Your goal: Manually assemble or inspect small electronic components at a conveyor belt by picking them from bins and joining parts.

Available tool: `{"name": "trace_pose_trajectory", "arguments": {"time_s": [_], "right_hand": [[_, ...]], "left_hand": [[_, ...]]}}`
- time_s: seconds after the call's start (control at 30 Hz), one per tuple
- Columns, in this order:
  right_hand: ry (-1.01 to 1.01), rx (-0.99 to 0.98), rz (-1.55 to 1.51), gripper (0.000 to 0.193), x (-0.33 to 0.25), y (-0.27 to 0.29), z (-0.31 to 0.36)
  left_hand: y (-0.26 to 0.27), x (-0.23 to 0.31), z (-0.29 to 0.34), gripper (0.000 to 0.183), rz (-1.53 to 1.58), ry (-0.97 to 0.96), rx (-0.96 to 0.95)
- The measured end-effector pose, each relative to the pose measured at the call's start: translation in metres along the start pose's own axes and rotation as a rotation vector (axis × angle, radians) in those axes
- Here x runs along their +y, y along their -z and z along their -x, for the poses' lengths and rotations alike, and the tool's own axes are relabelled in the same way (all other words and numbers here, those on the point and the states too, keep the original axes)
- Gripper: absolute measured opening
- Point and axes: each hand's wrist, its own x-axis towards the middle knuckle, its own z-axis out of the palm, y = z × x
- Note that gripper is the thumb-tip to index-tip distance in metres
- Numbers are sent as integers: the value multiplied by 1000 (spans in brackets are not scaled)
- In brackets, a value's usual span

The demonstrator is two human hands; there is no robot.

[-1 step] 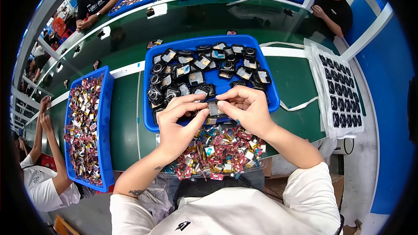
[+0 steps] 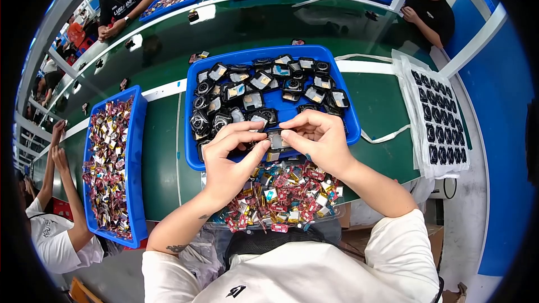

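Note:
Between both hands is a smartwatch case (image 2: pixel 278 141), its light grey inside facing up, held over the near edge of a blue tray (image 2: pixel 195 154). My left hand (image 2: pixel 231 148) grips its left side with thumb and fingers. On the opposite side, my right hand (image 2: pixel 315 137) pinches the same case, the thumb lying near its inside. Fingers cover much of the case's rim. In the tray lie many black watch cases (image 2: pixel 261 79), some open side up, some showing a round back. Just below my hands, a clear tray (image 2: pixel 331 214) is heaped with small red, white and yellow parts (image 2: pixel 281 193).
A long blue bin (image 2: pixel 136 191) of similar small parts stands at the left. At the right, black watch cases sit in rows on a white sheet (image 2: pixel 412 118). A white strap (image 2: pixel 387 136) crosses the green table (image 2: pixel 163 151). Several people work around the line.

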Motion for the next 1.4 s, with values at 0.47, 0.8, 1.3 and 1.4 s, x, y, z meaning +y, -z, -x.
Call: {"name": "trace_pose_trajectory", "arguments": {"time_s": [0.47, 0.8, 1.3, 1.4], "right_hand": [[-135, -126, 59, 15, -13, 8, -5], [60, -61, 69, 17, -1, 0, 2], [179, -160, 238, 20, -9, -3, 1], [159, -165, 290, 18, -12, -1, 0]], "left_hand": [[2, 3, 1, 11, 92, 56, -177], [3, 1, 1, 13, 325, 290, -235], [1, -3, 2, 19, 274, 318, -72], [1, -5, 2, 20, 274, 349, -69]]}}
